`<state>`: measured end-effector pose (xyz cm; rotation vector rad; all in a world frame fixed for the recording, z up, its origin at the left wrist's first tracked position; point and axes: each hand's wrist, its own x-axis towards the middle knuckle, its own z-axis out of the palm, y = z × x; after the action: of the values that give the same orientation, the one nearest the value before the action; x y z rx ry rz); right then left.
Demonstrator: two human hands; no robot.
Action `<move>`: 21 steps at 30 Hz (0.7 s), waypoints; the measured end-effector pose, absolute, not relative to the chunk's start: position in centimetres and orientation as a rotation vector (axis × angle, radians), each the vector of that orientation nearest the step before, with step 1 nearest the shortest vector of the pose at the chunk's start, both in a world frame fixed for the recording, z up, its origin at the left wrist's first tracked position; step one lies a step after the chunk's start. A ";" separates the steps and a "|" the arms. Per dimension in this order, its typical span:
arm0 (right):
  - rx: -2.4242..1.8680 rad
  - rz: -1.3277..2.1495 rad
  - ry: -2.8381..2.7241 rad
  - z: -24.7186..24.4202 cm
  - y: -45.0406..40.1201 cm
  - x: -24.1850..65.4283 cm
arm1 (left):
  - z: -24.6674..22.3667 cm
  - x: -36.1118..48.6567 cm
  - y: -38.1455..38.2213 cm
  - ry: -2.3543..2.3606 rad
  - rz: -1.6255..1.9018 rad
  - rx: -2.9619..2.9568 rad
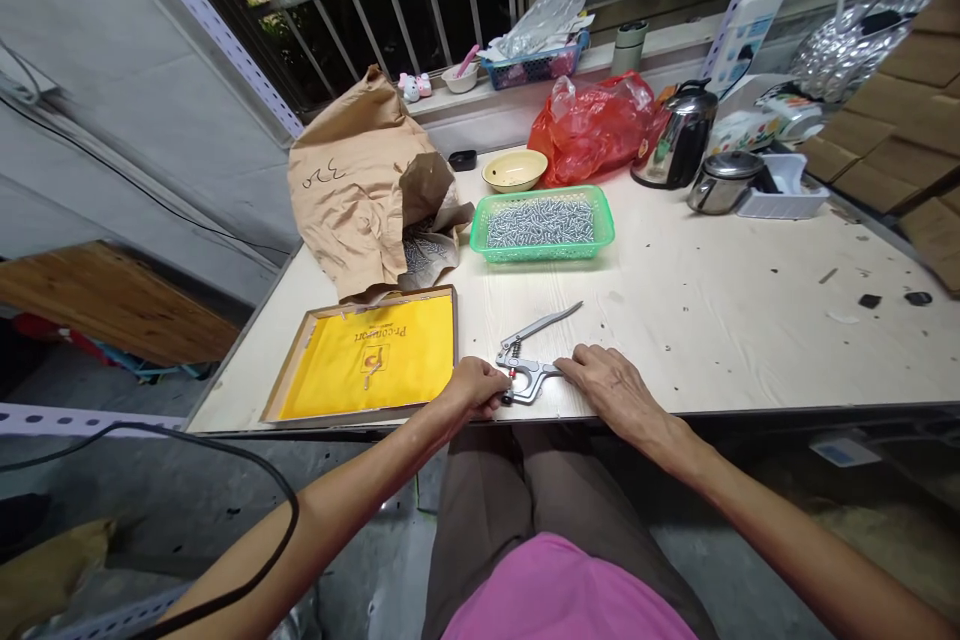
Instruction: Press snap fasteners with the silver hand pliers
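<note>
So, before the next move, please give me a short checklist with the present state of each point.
1. Left hand at head of pliers: ok.
2. Right hand at handle end: ok.
3. Pliers' handles spread apart: ok.
4. Small part seated in the head: cannot tell, too small and partly covered by fingers.
5. Green basket upright, holding metal pieces: ok.
6. Paper bag closed: not ok, mouth open.

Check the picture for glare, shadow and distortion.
Head view: bright reflections on the steel kettle; soft shadow below the green basket; dark barred window; wide-angle lean in the perforated posts; detail at the left hand too small to read.
</note>
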<state>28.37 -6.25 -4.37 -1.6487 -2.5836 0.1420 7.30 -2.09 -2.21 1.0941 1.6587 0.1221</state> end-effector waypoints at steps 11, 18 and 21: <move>-1.585 0.116 -2.616 -4.8 -6.5 28.7 | -0.8 7.8 -2.3 1.630 -0.047 1.110; -1.520 0.106 -2.594 -3.8 -3.7 29.4 | -1.4 7.4 -2.7 1.572 0.003 1.127; -1.407 0.108 -2.744 -3.6 -1.7 29.8 | -1.5 7.4 -3.0 1.594 0.013 1.118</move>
<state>29.81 -1.70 -3.64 -1.4069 -2.7437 0.1079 7.42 -2.97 -1.51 1.1177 1.5942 0.0135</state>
